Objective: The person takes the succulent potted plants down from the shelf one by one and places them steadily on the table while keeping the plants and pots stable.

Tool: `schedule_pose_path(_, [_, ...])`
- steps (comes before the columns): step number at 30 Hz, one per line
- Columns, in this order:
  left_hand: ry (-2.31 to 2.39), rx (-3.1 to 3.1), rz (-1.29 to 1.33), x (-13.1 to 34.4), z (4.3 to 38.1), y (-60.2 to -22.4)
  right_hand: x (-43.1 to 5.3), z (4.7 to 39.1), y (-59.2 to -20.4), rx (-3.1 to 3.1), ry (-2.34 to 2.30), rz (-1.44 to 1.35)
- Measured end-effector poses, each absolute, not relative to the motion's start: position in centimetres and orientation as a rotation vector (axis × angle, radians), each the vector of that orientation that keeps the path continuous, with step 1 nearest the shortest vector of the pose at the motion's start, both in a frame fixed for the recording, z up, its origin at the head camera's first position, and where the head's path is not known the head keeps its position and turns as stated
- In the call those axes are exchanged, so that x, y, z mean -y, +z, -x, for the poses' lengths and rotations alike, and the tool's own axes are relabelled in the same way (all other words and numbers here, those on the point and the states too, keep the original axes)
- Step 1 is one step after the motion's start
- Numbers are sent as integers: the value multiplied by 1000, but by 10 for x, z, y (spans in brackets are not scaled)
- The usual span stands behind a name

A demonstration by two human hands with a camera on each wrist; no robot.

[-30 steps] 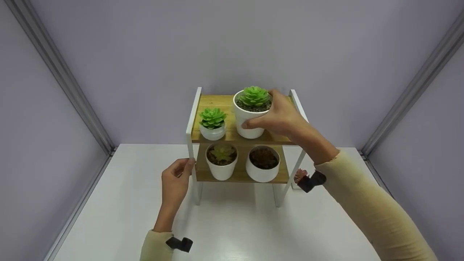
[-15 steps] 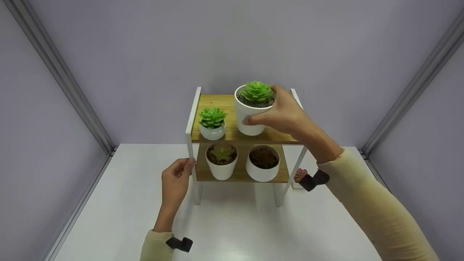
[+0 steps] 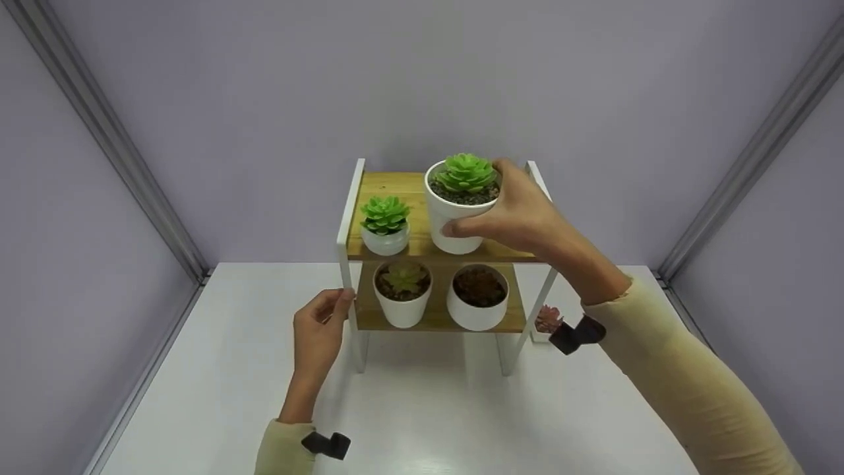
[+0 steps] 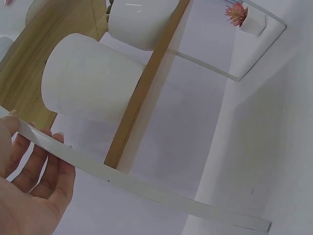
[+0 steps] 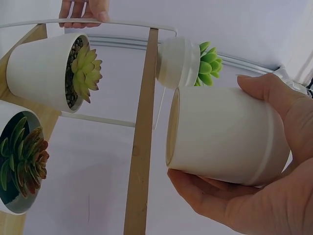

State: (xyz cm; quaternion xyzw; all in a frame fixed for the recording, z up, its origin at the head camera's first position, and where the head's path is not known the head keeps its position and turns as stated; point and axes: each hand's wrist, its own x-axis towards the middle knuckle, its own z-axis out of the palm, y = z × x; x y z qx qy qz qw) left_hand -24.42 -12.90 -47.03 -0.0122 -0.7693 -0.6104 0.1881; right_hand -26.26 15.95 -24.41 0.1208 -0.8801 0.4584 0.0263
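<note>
- Pale lilac-grey walls (image 3: pixel 422 79) on three sides, grey metal posts (image 3: pixel 99 125) at the corners, smooth white desk (image 3: pixel 198 382) below.
- Standing on the desk, with its middle as the clock's centre in the head view: two-tier plant stand made of white metal frame (image 3: pixel 351 201), brown wooden upper shelf (image 3: pixel 395 185) and matching lower shelf (image 3: pixel 440 310).
- At 12 o'clock, raised just above the upper shelf, base clear of the wood in the right wrist view: tall tapered white pot (image 3: pixel 443 212) with bright green rosette succulent (image 3: pixel 466 173) over dark gravel.
- Between 1 and 2 o'clock, right grip (image 3: pixel 521 208), a bare hand, holding that tall pot by its sides, thumb on one side, fingers on the other.
- At 8 o'clock, left grip (image 3: pixel 321 330), also bare, pinching the frame's upright between thumb and fingers.
- At 10 o'clock on the upper shelf, near the frame: small rounded white pot (image 3: pixel 386 241) with glossy green rosette.
- At 8 o'clock on the lower shelf, nearer the centre: tapered white pot (image 3: pixel 403 313) with yellow-green succulent.
- Between 4 and 5, beside it, apart: wide rounded white pot (image 3: pixel 478 318) with reddish-brown and green succulent.
- At 4 o'clock on the desk, near the stand: little pink succulent (image 3: pixel 547 318) in white pot, partly hidden.
- Over both forearms, cream sleeves (image 3: pixel 686 376).
</note>
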Motion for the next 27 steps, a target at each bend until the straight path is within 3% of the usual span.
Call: schedule_pose_path(27, [-1690, 2190, 15, 134, 244, -472, -176, 235, -235, 2690, 1446, -427])
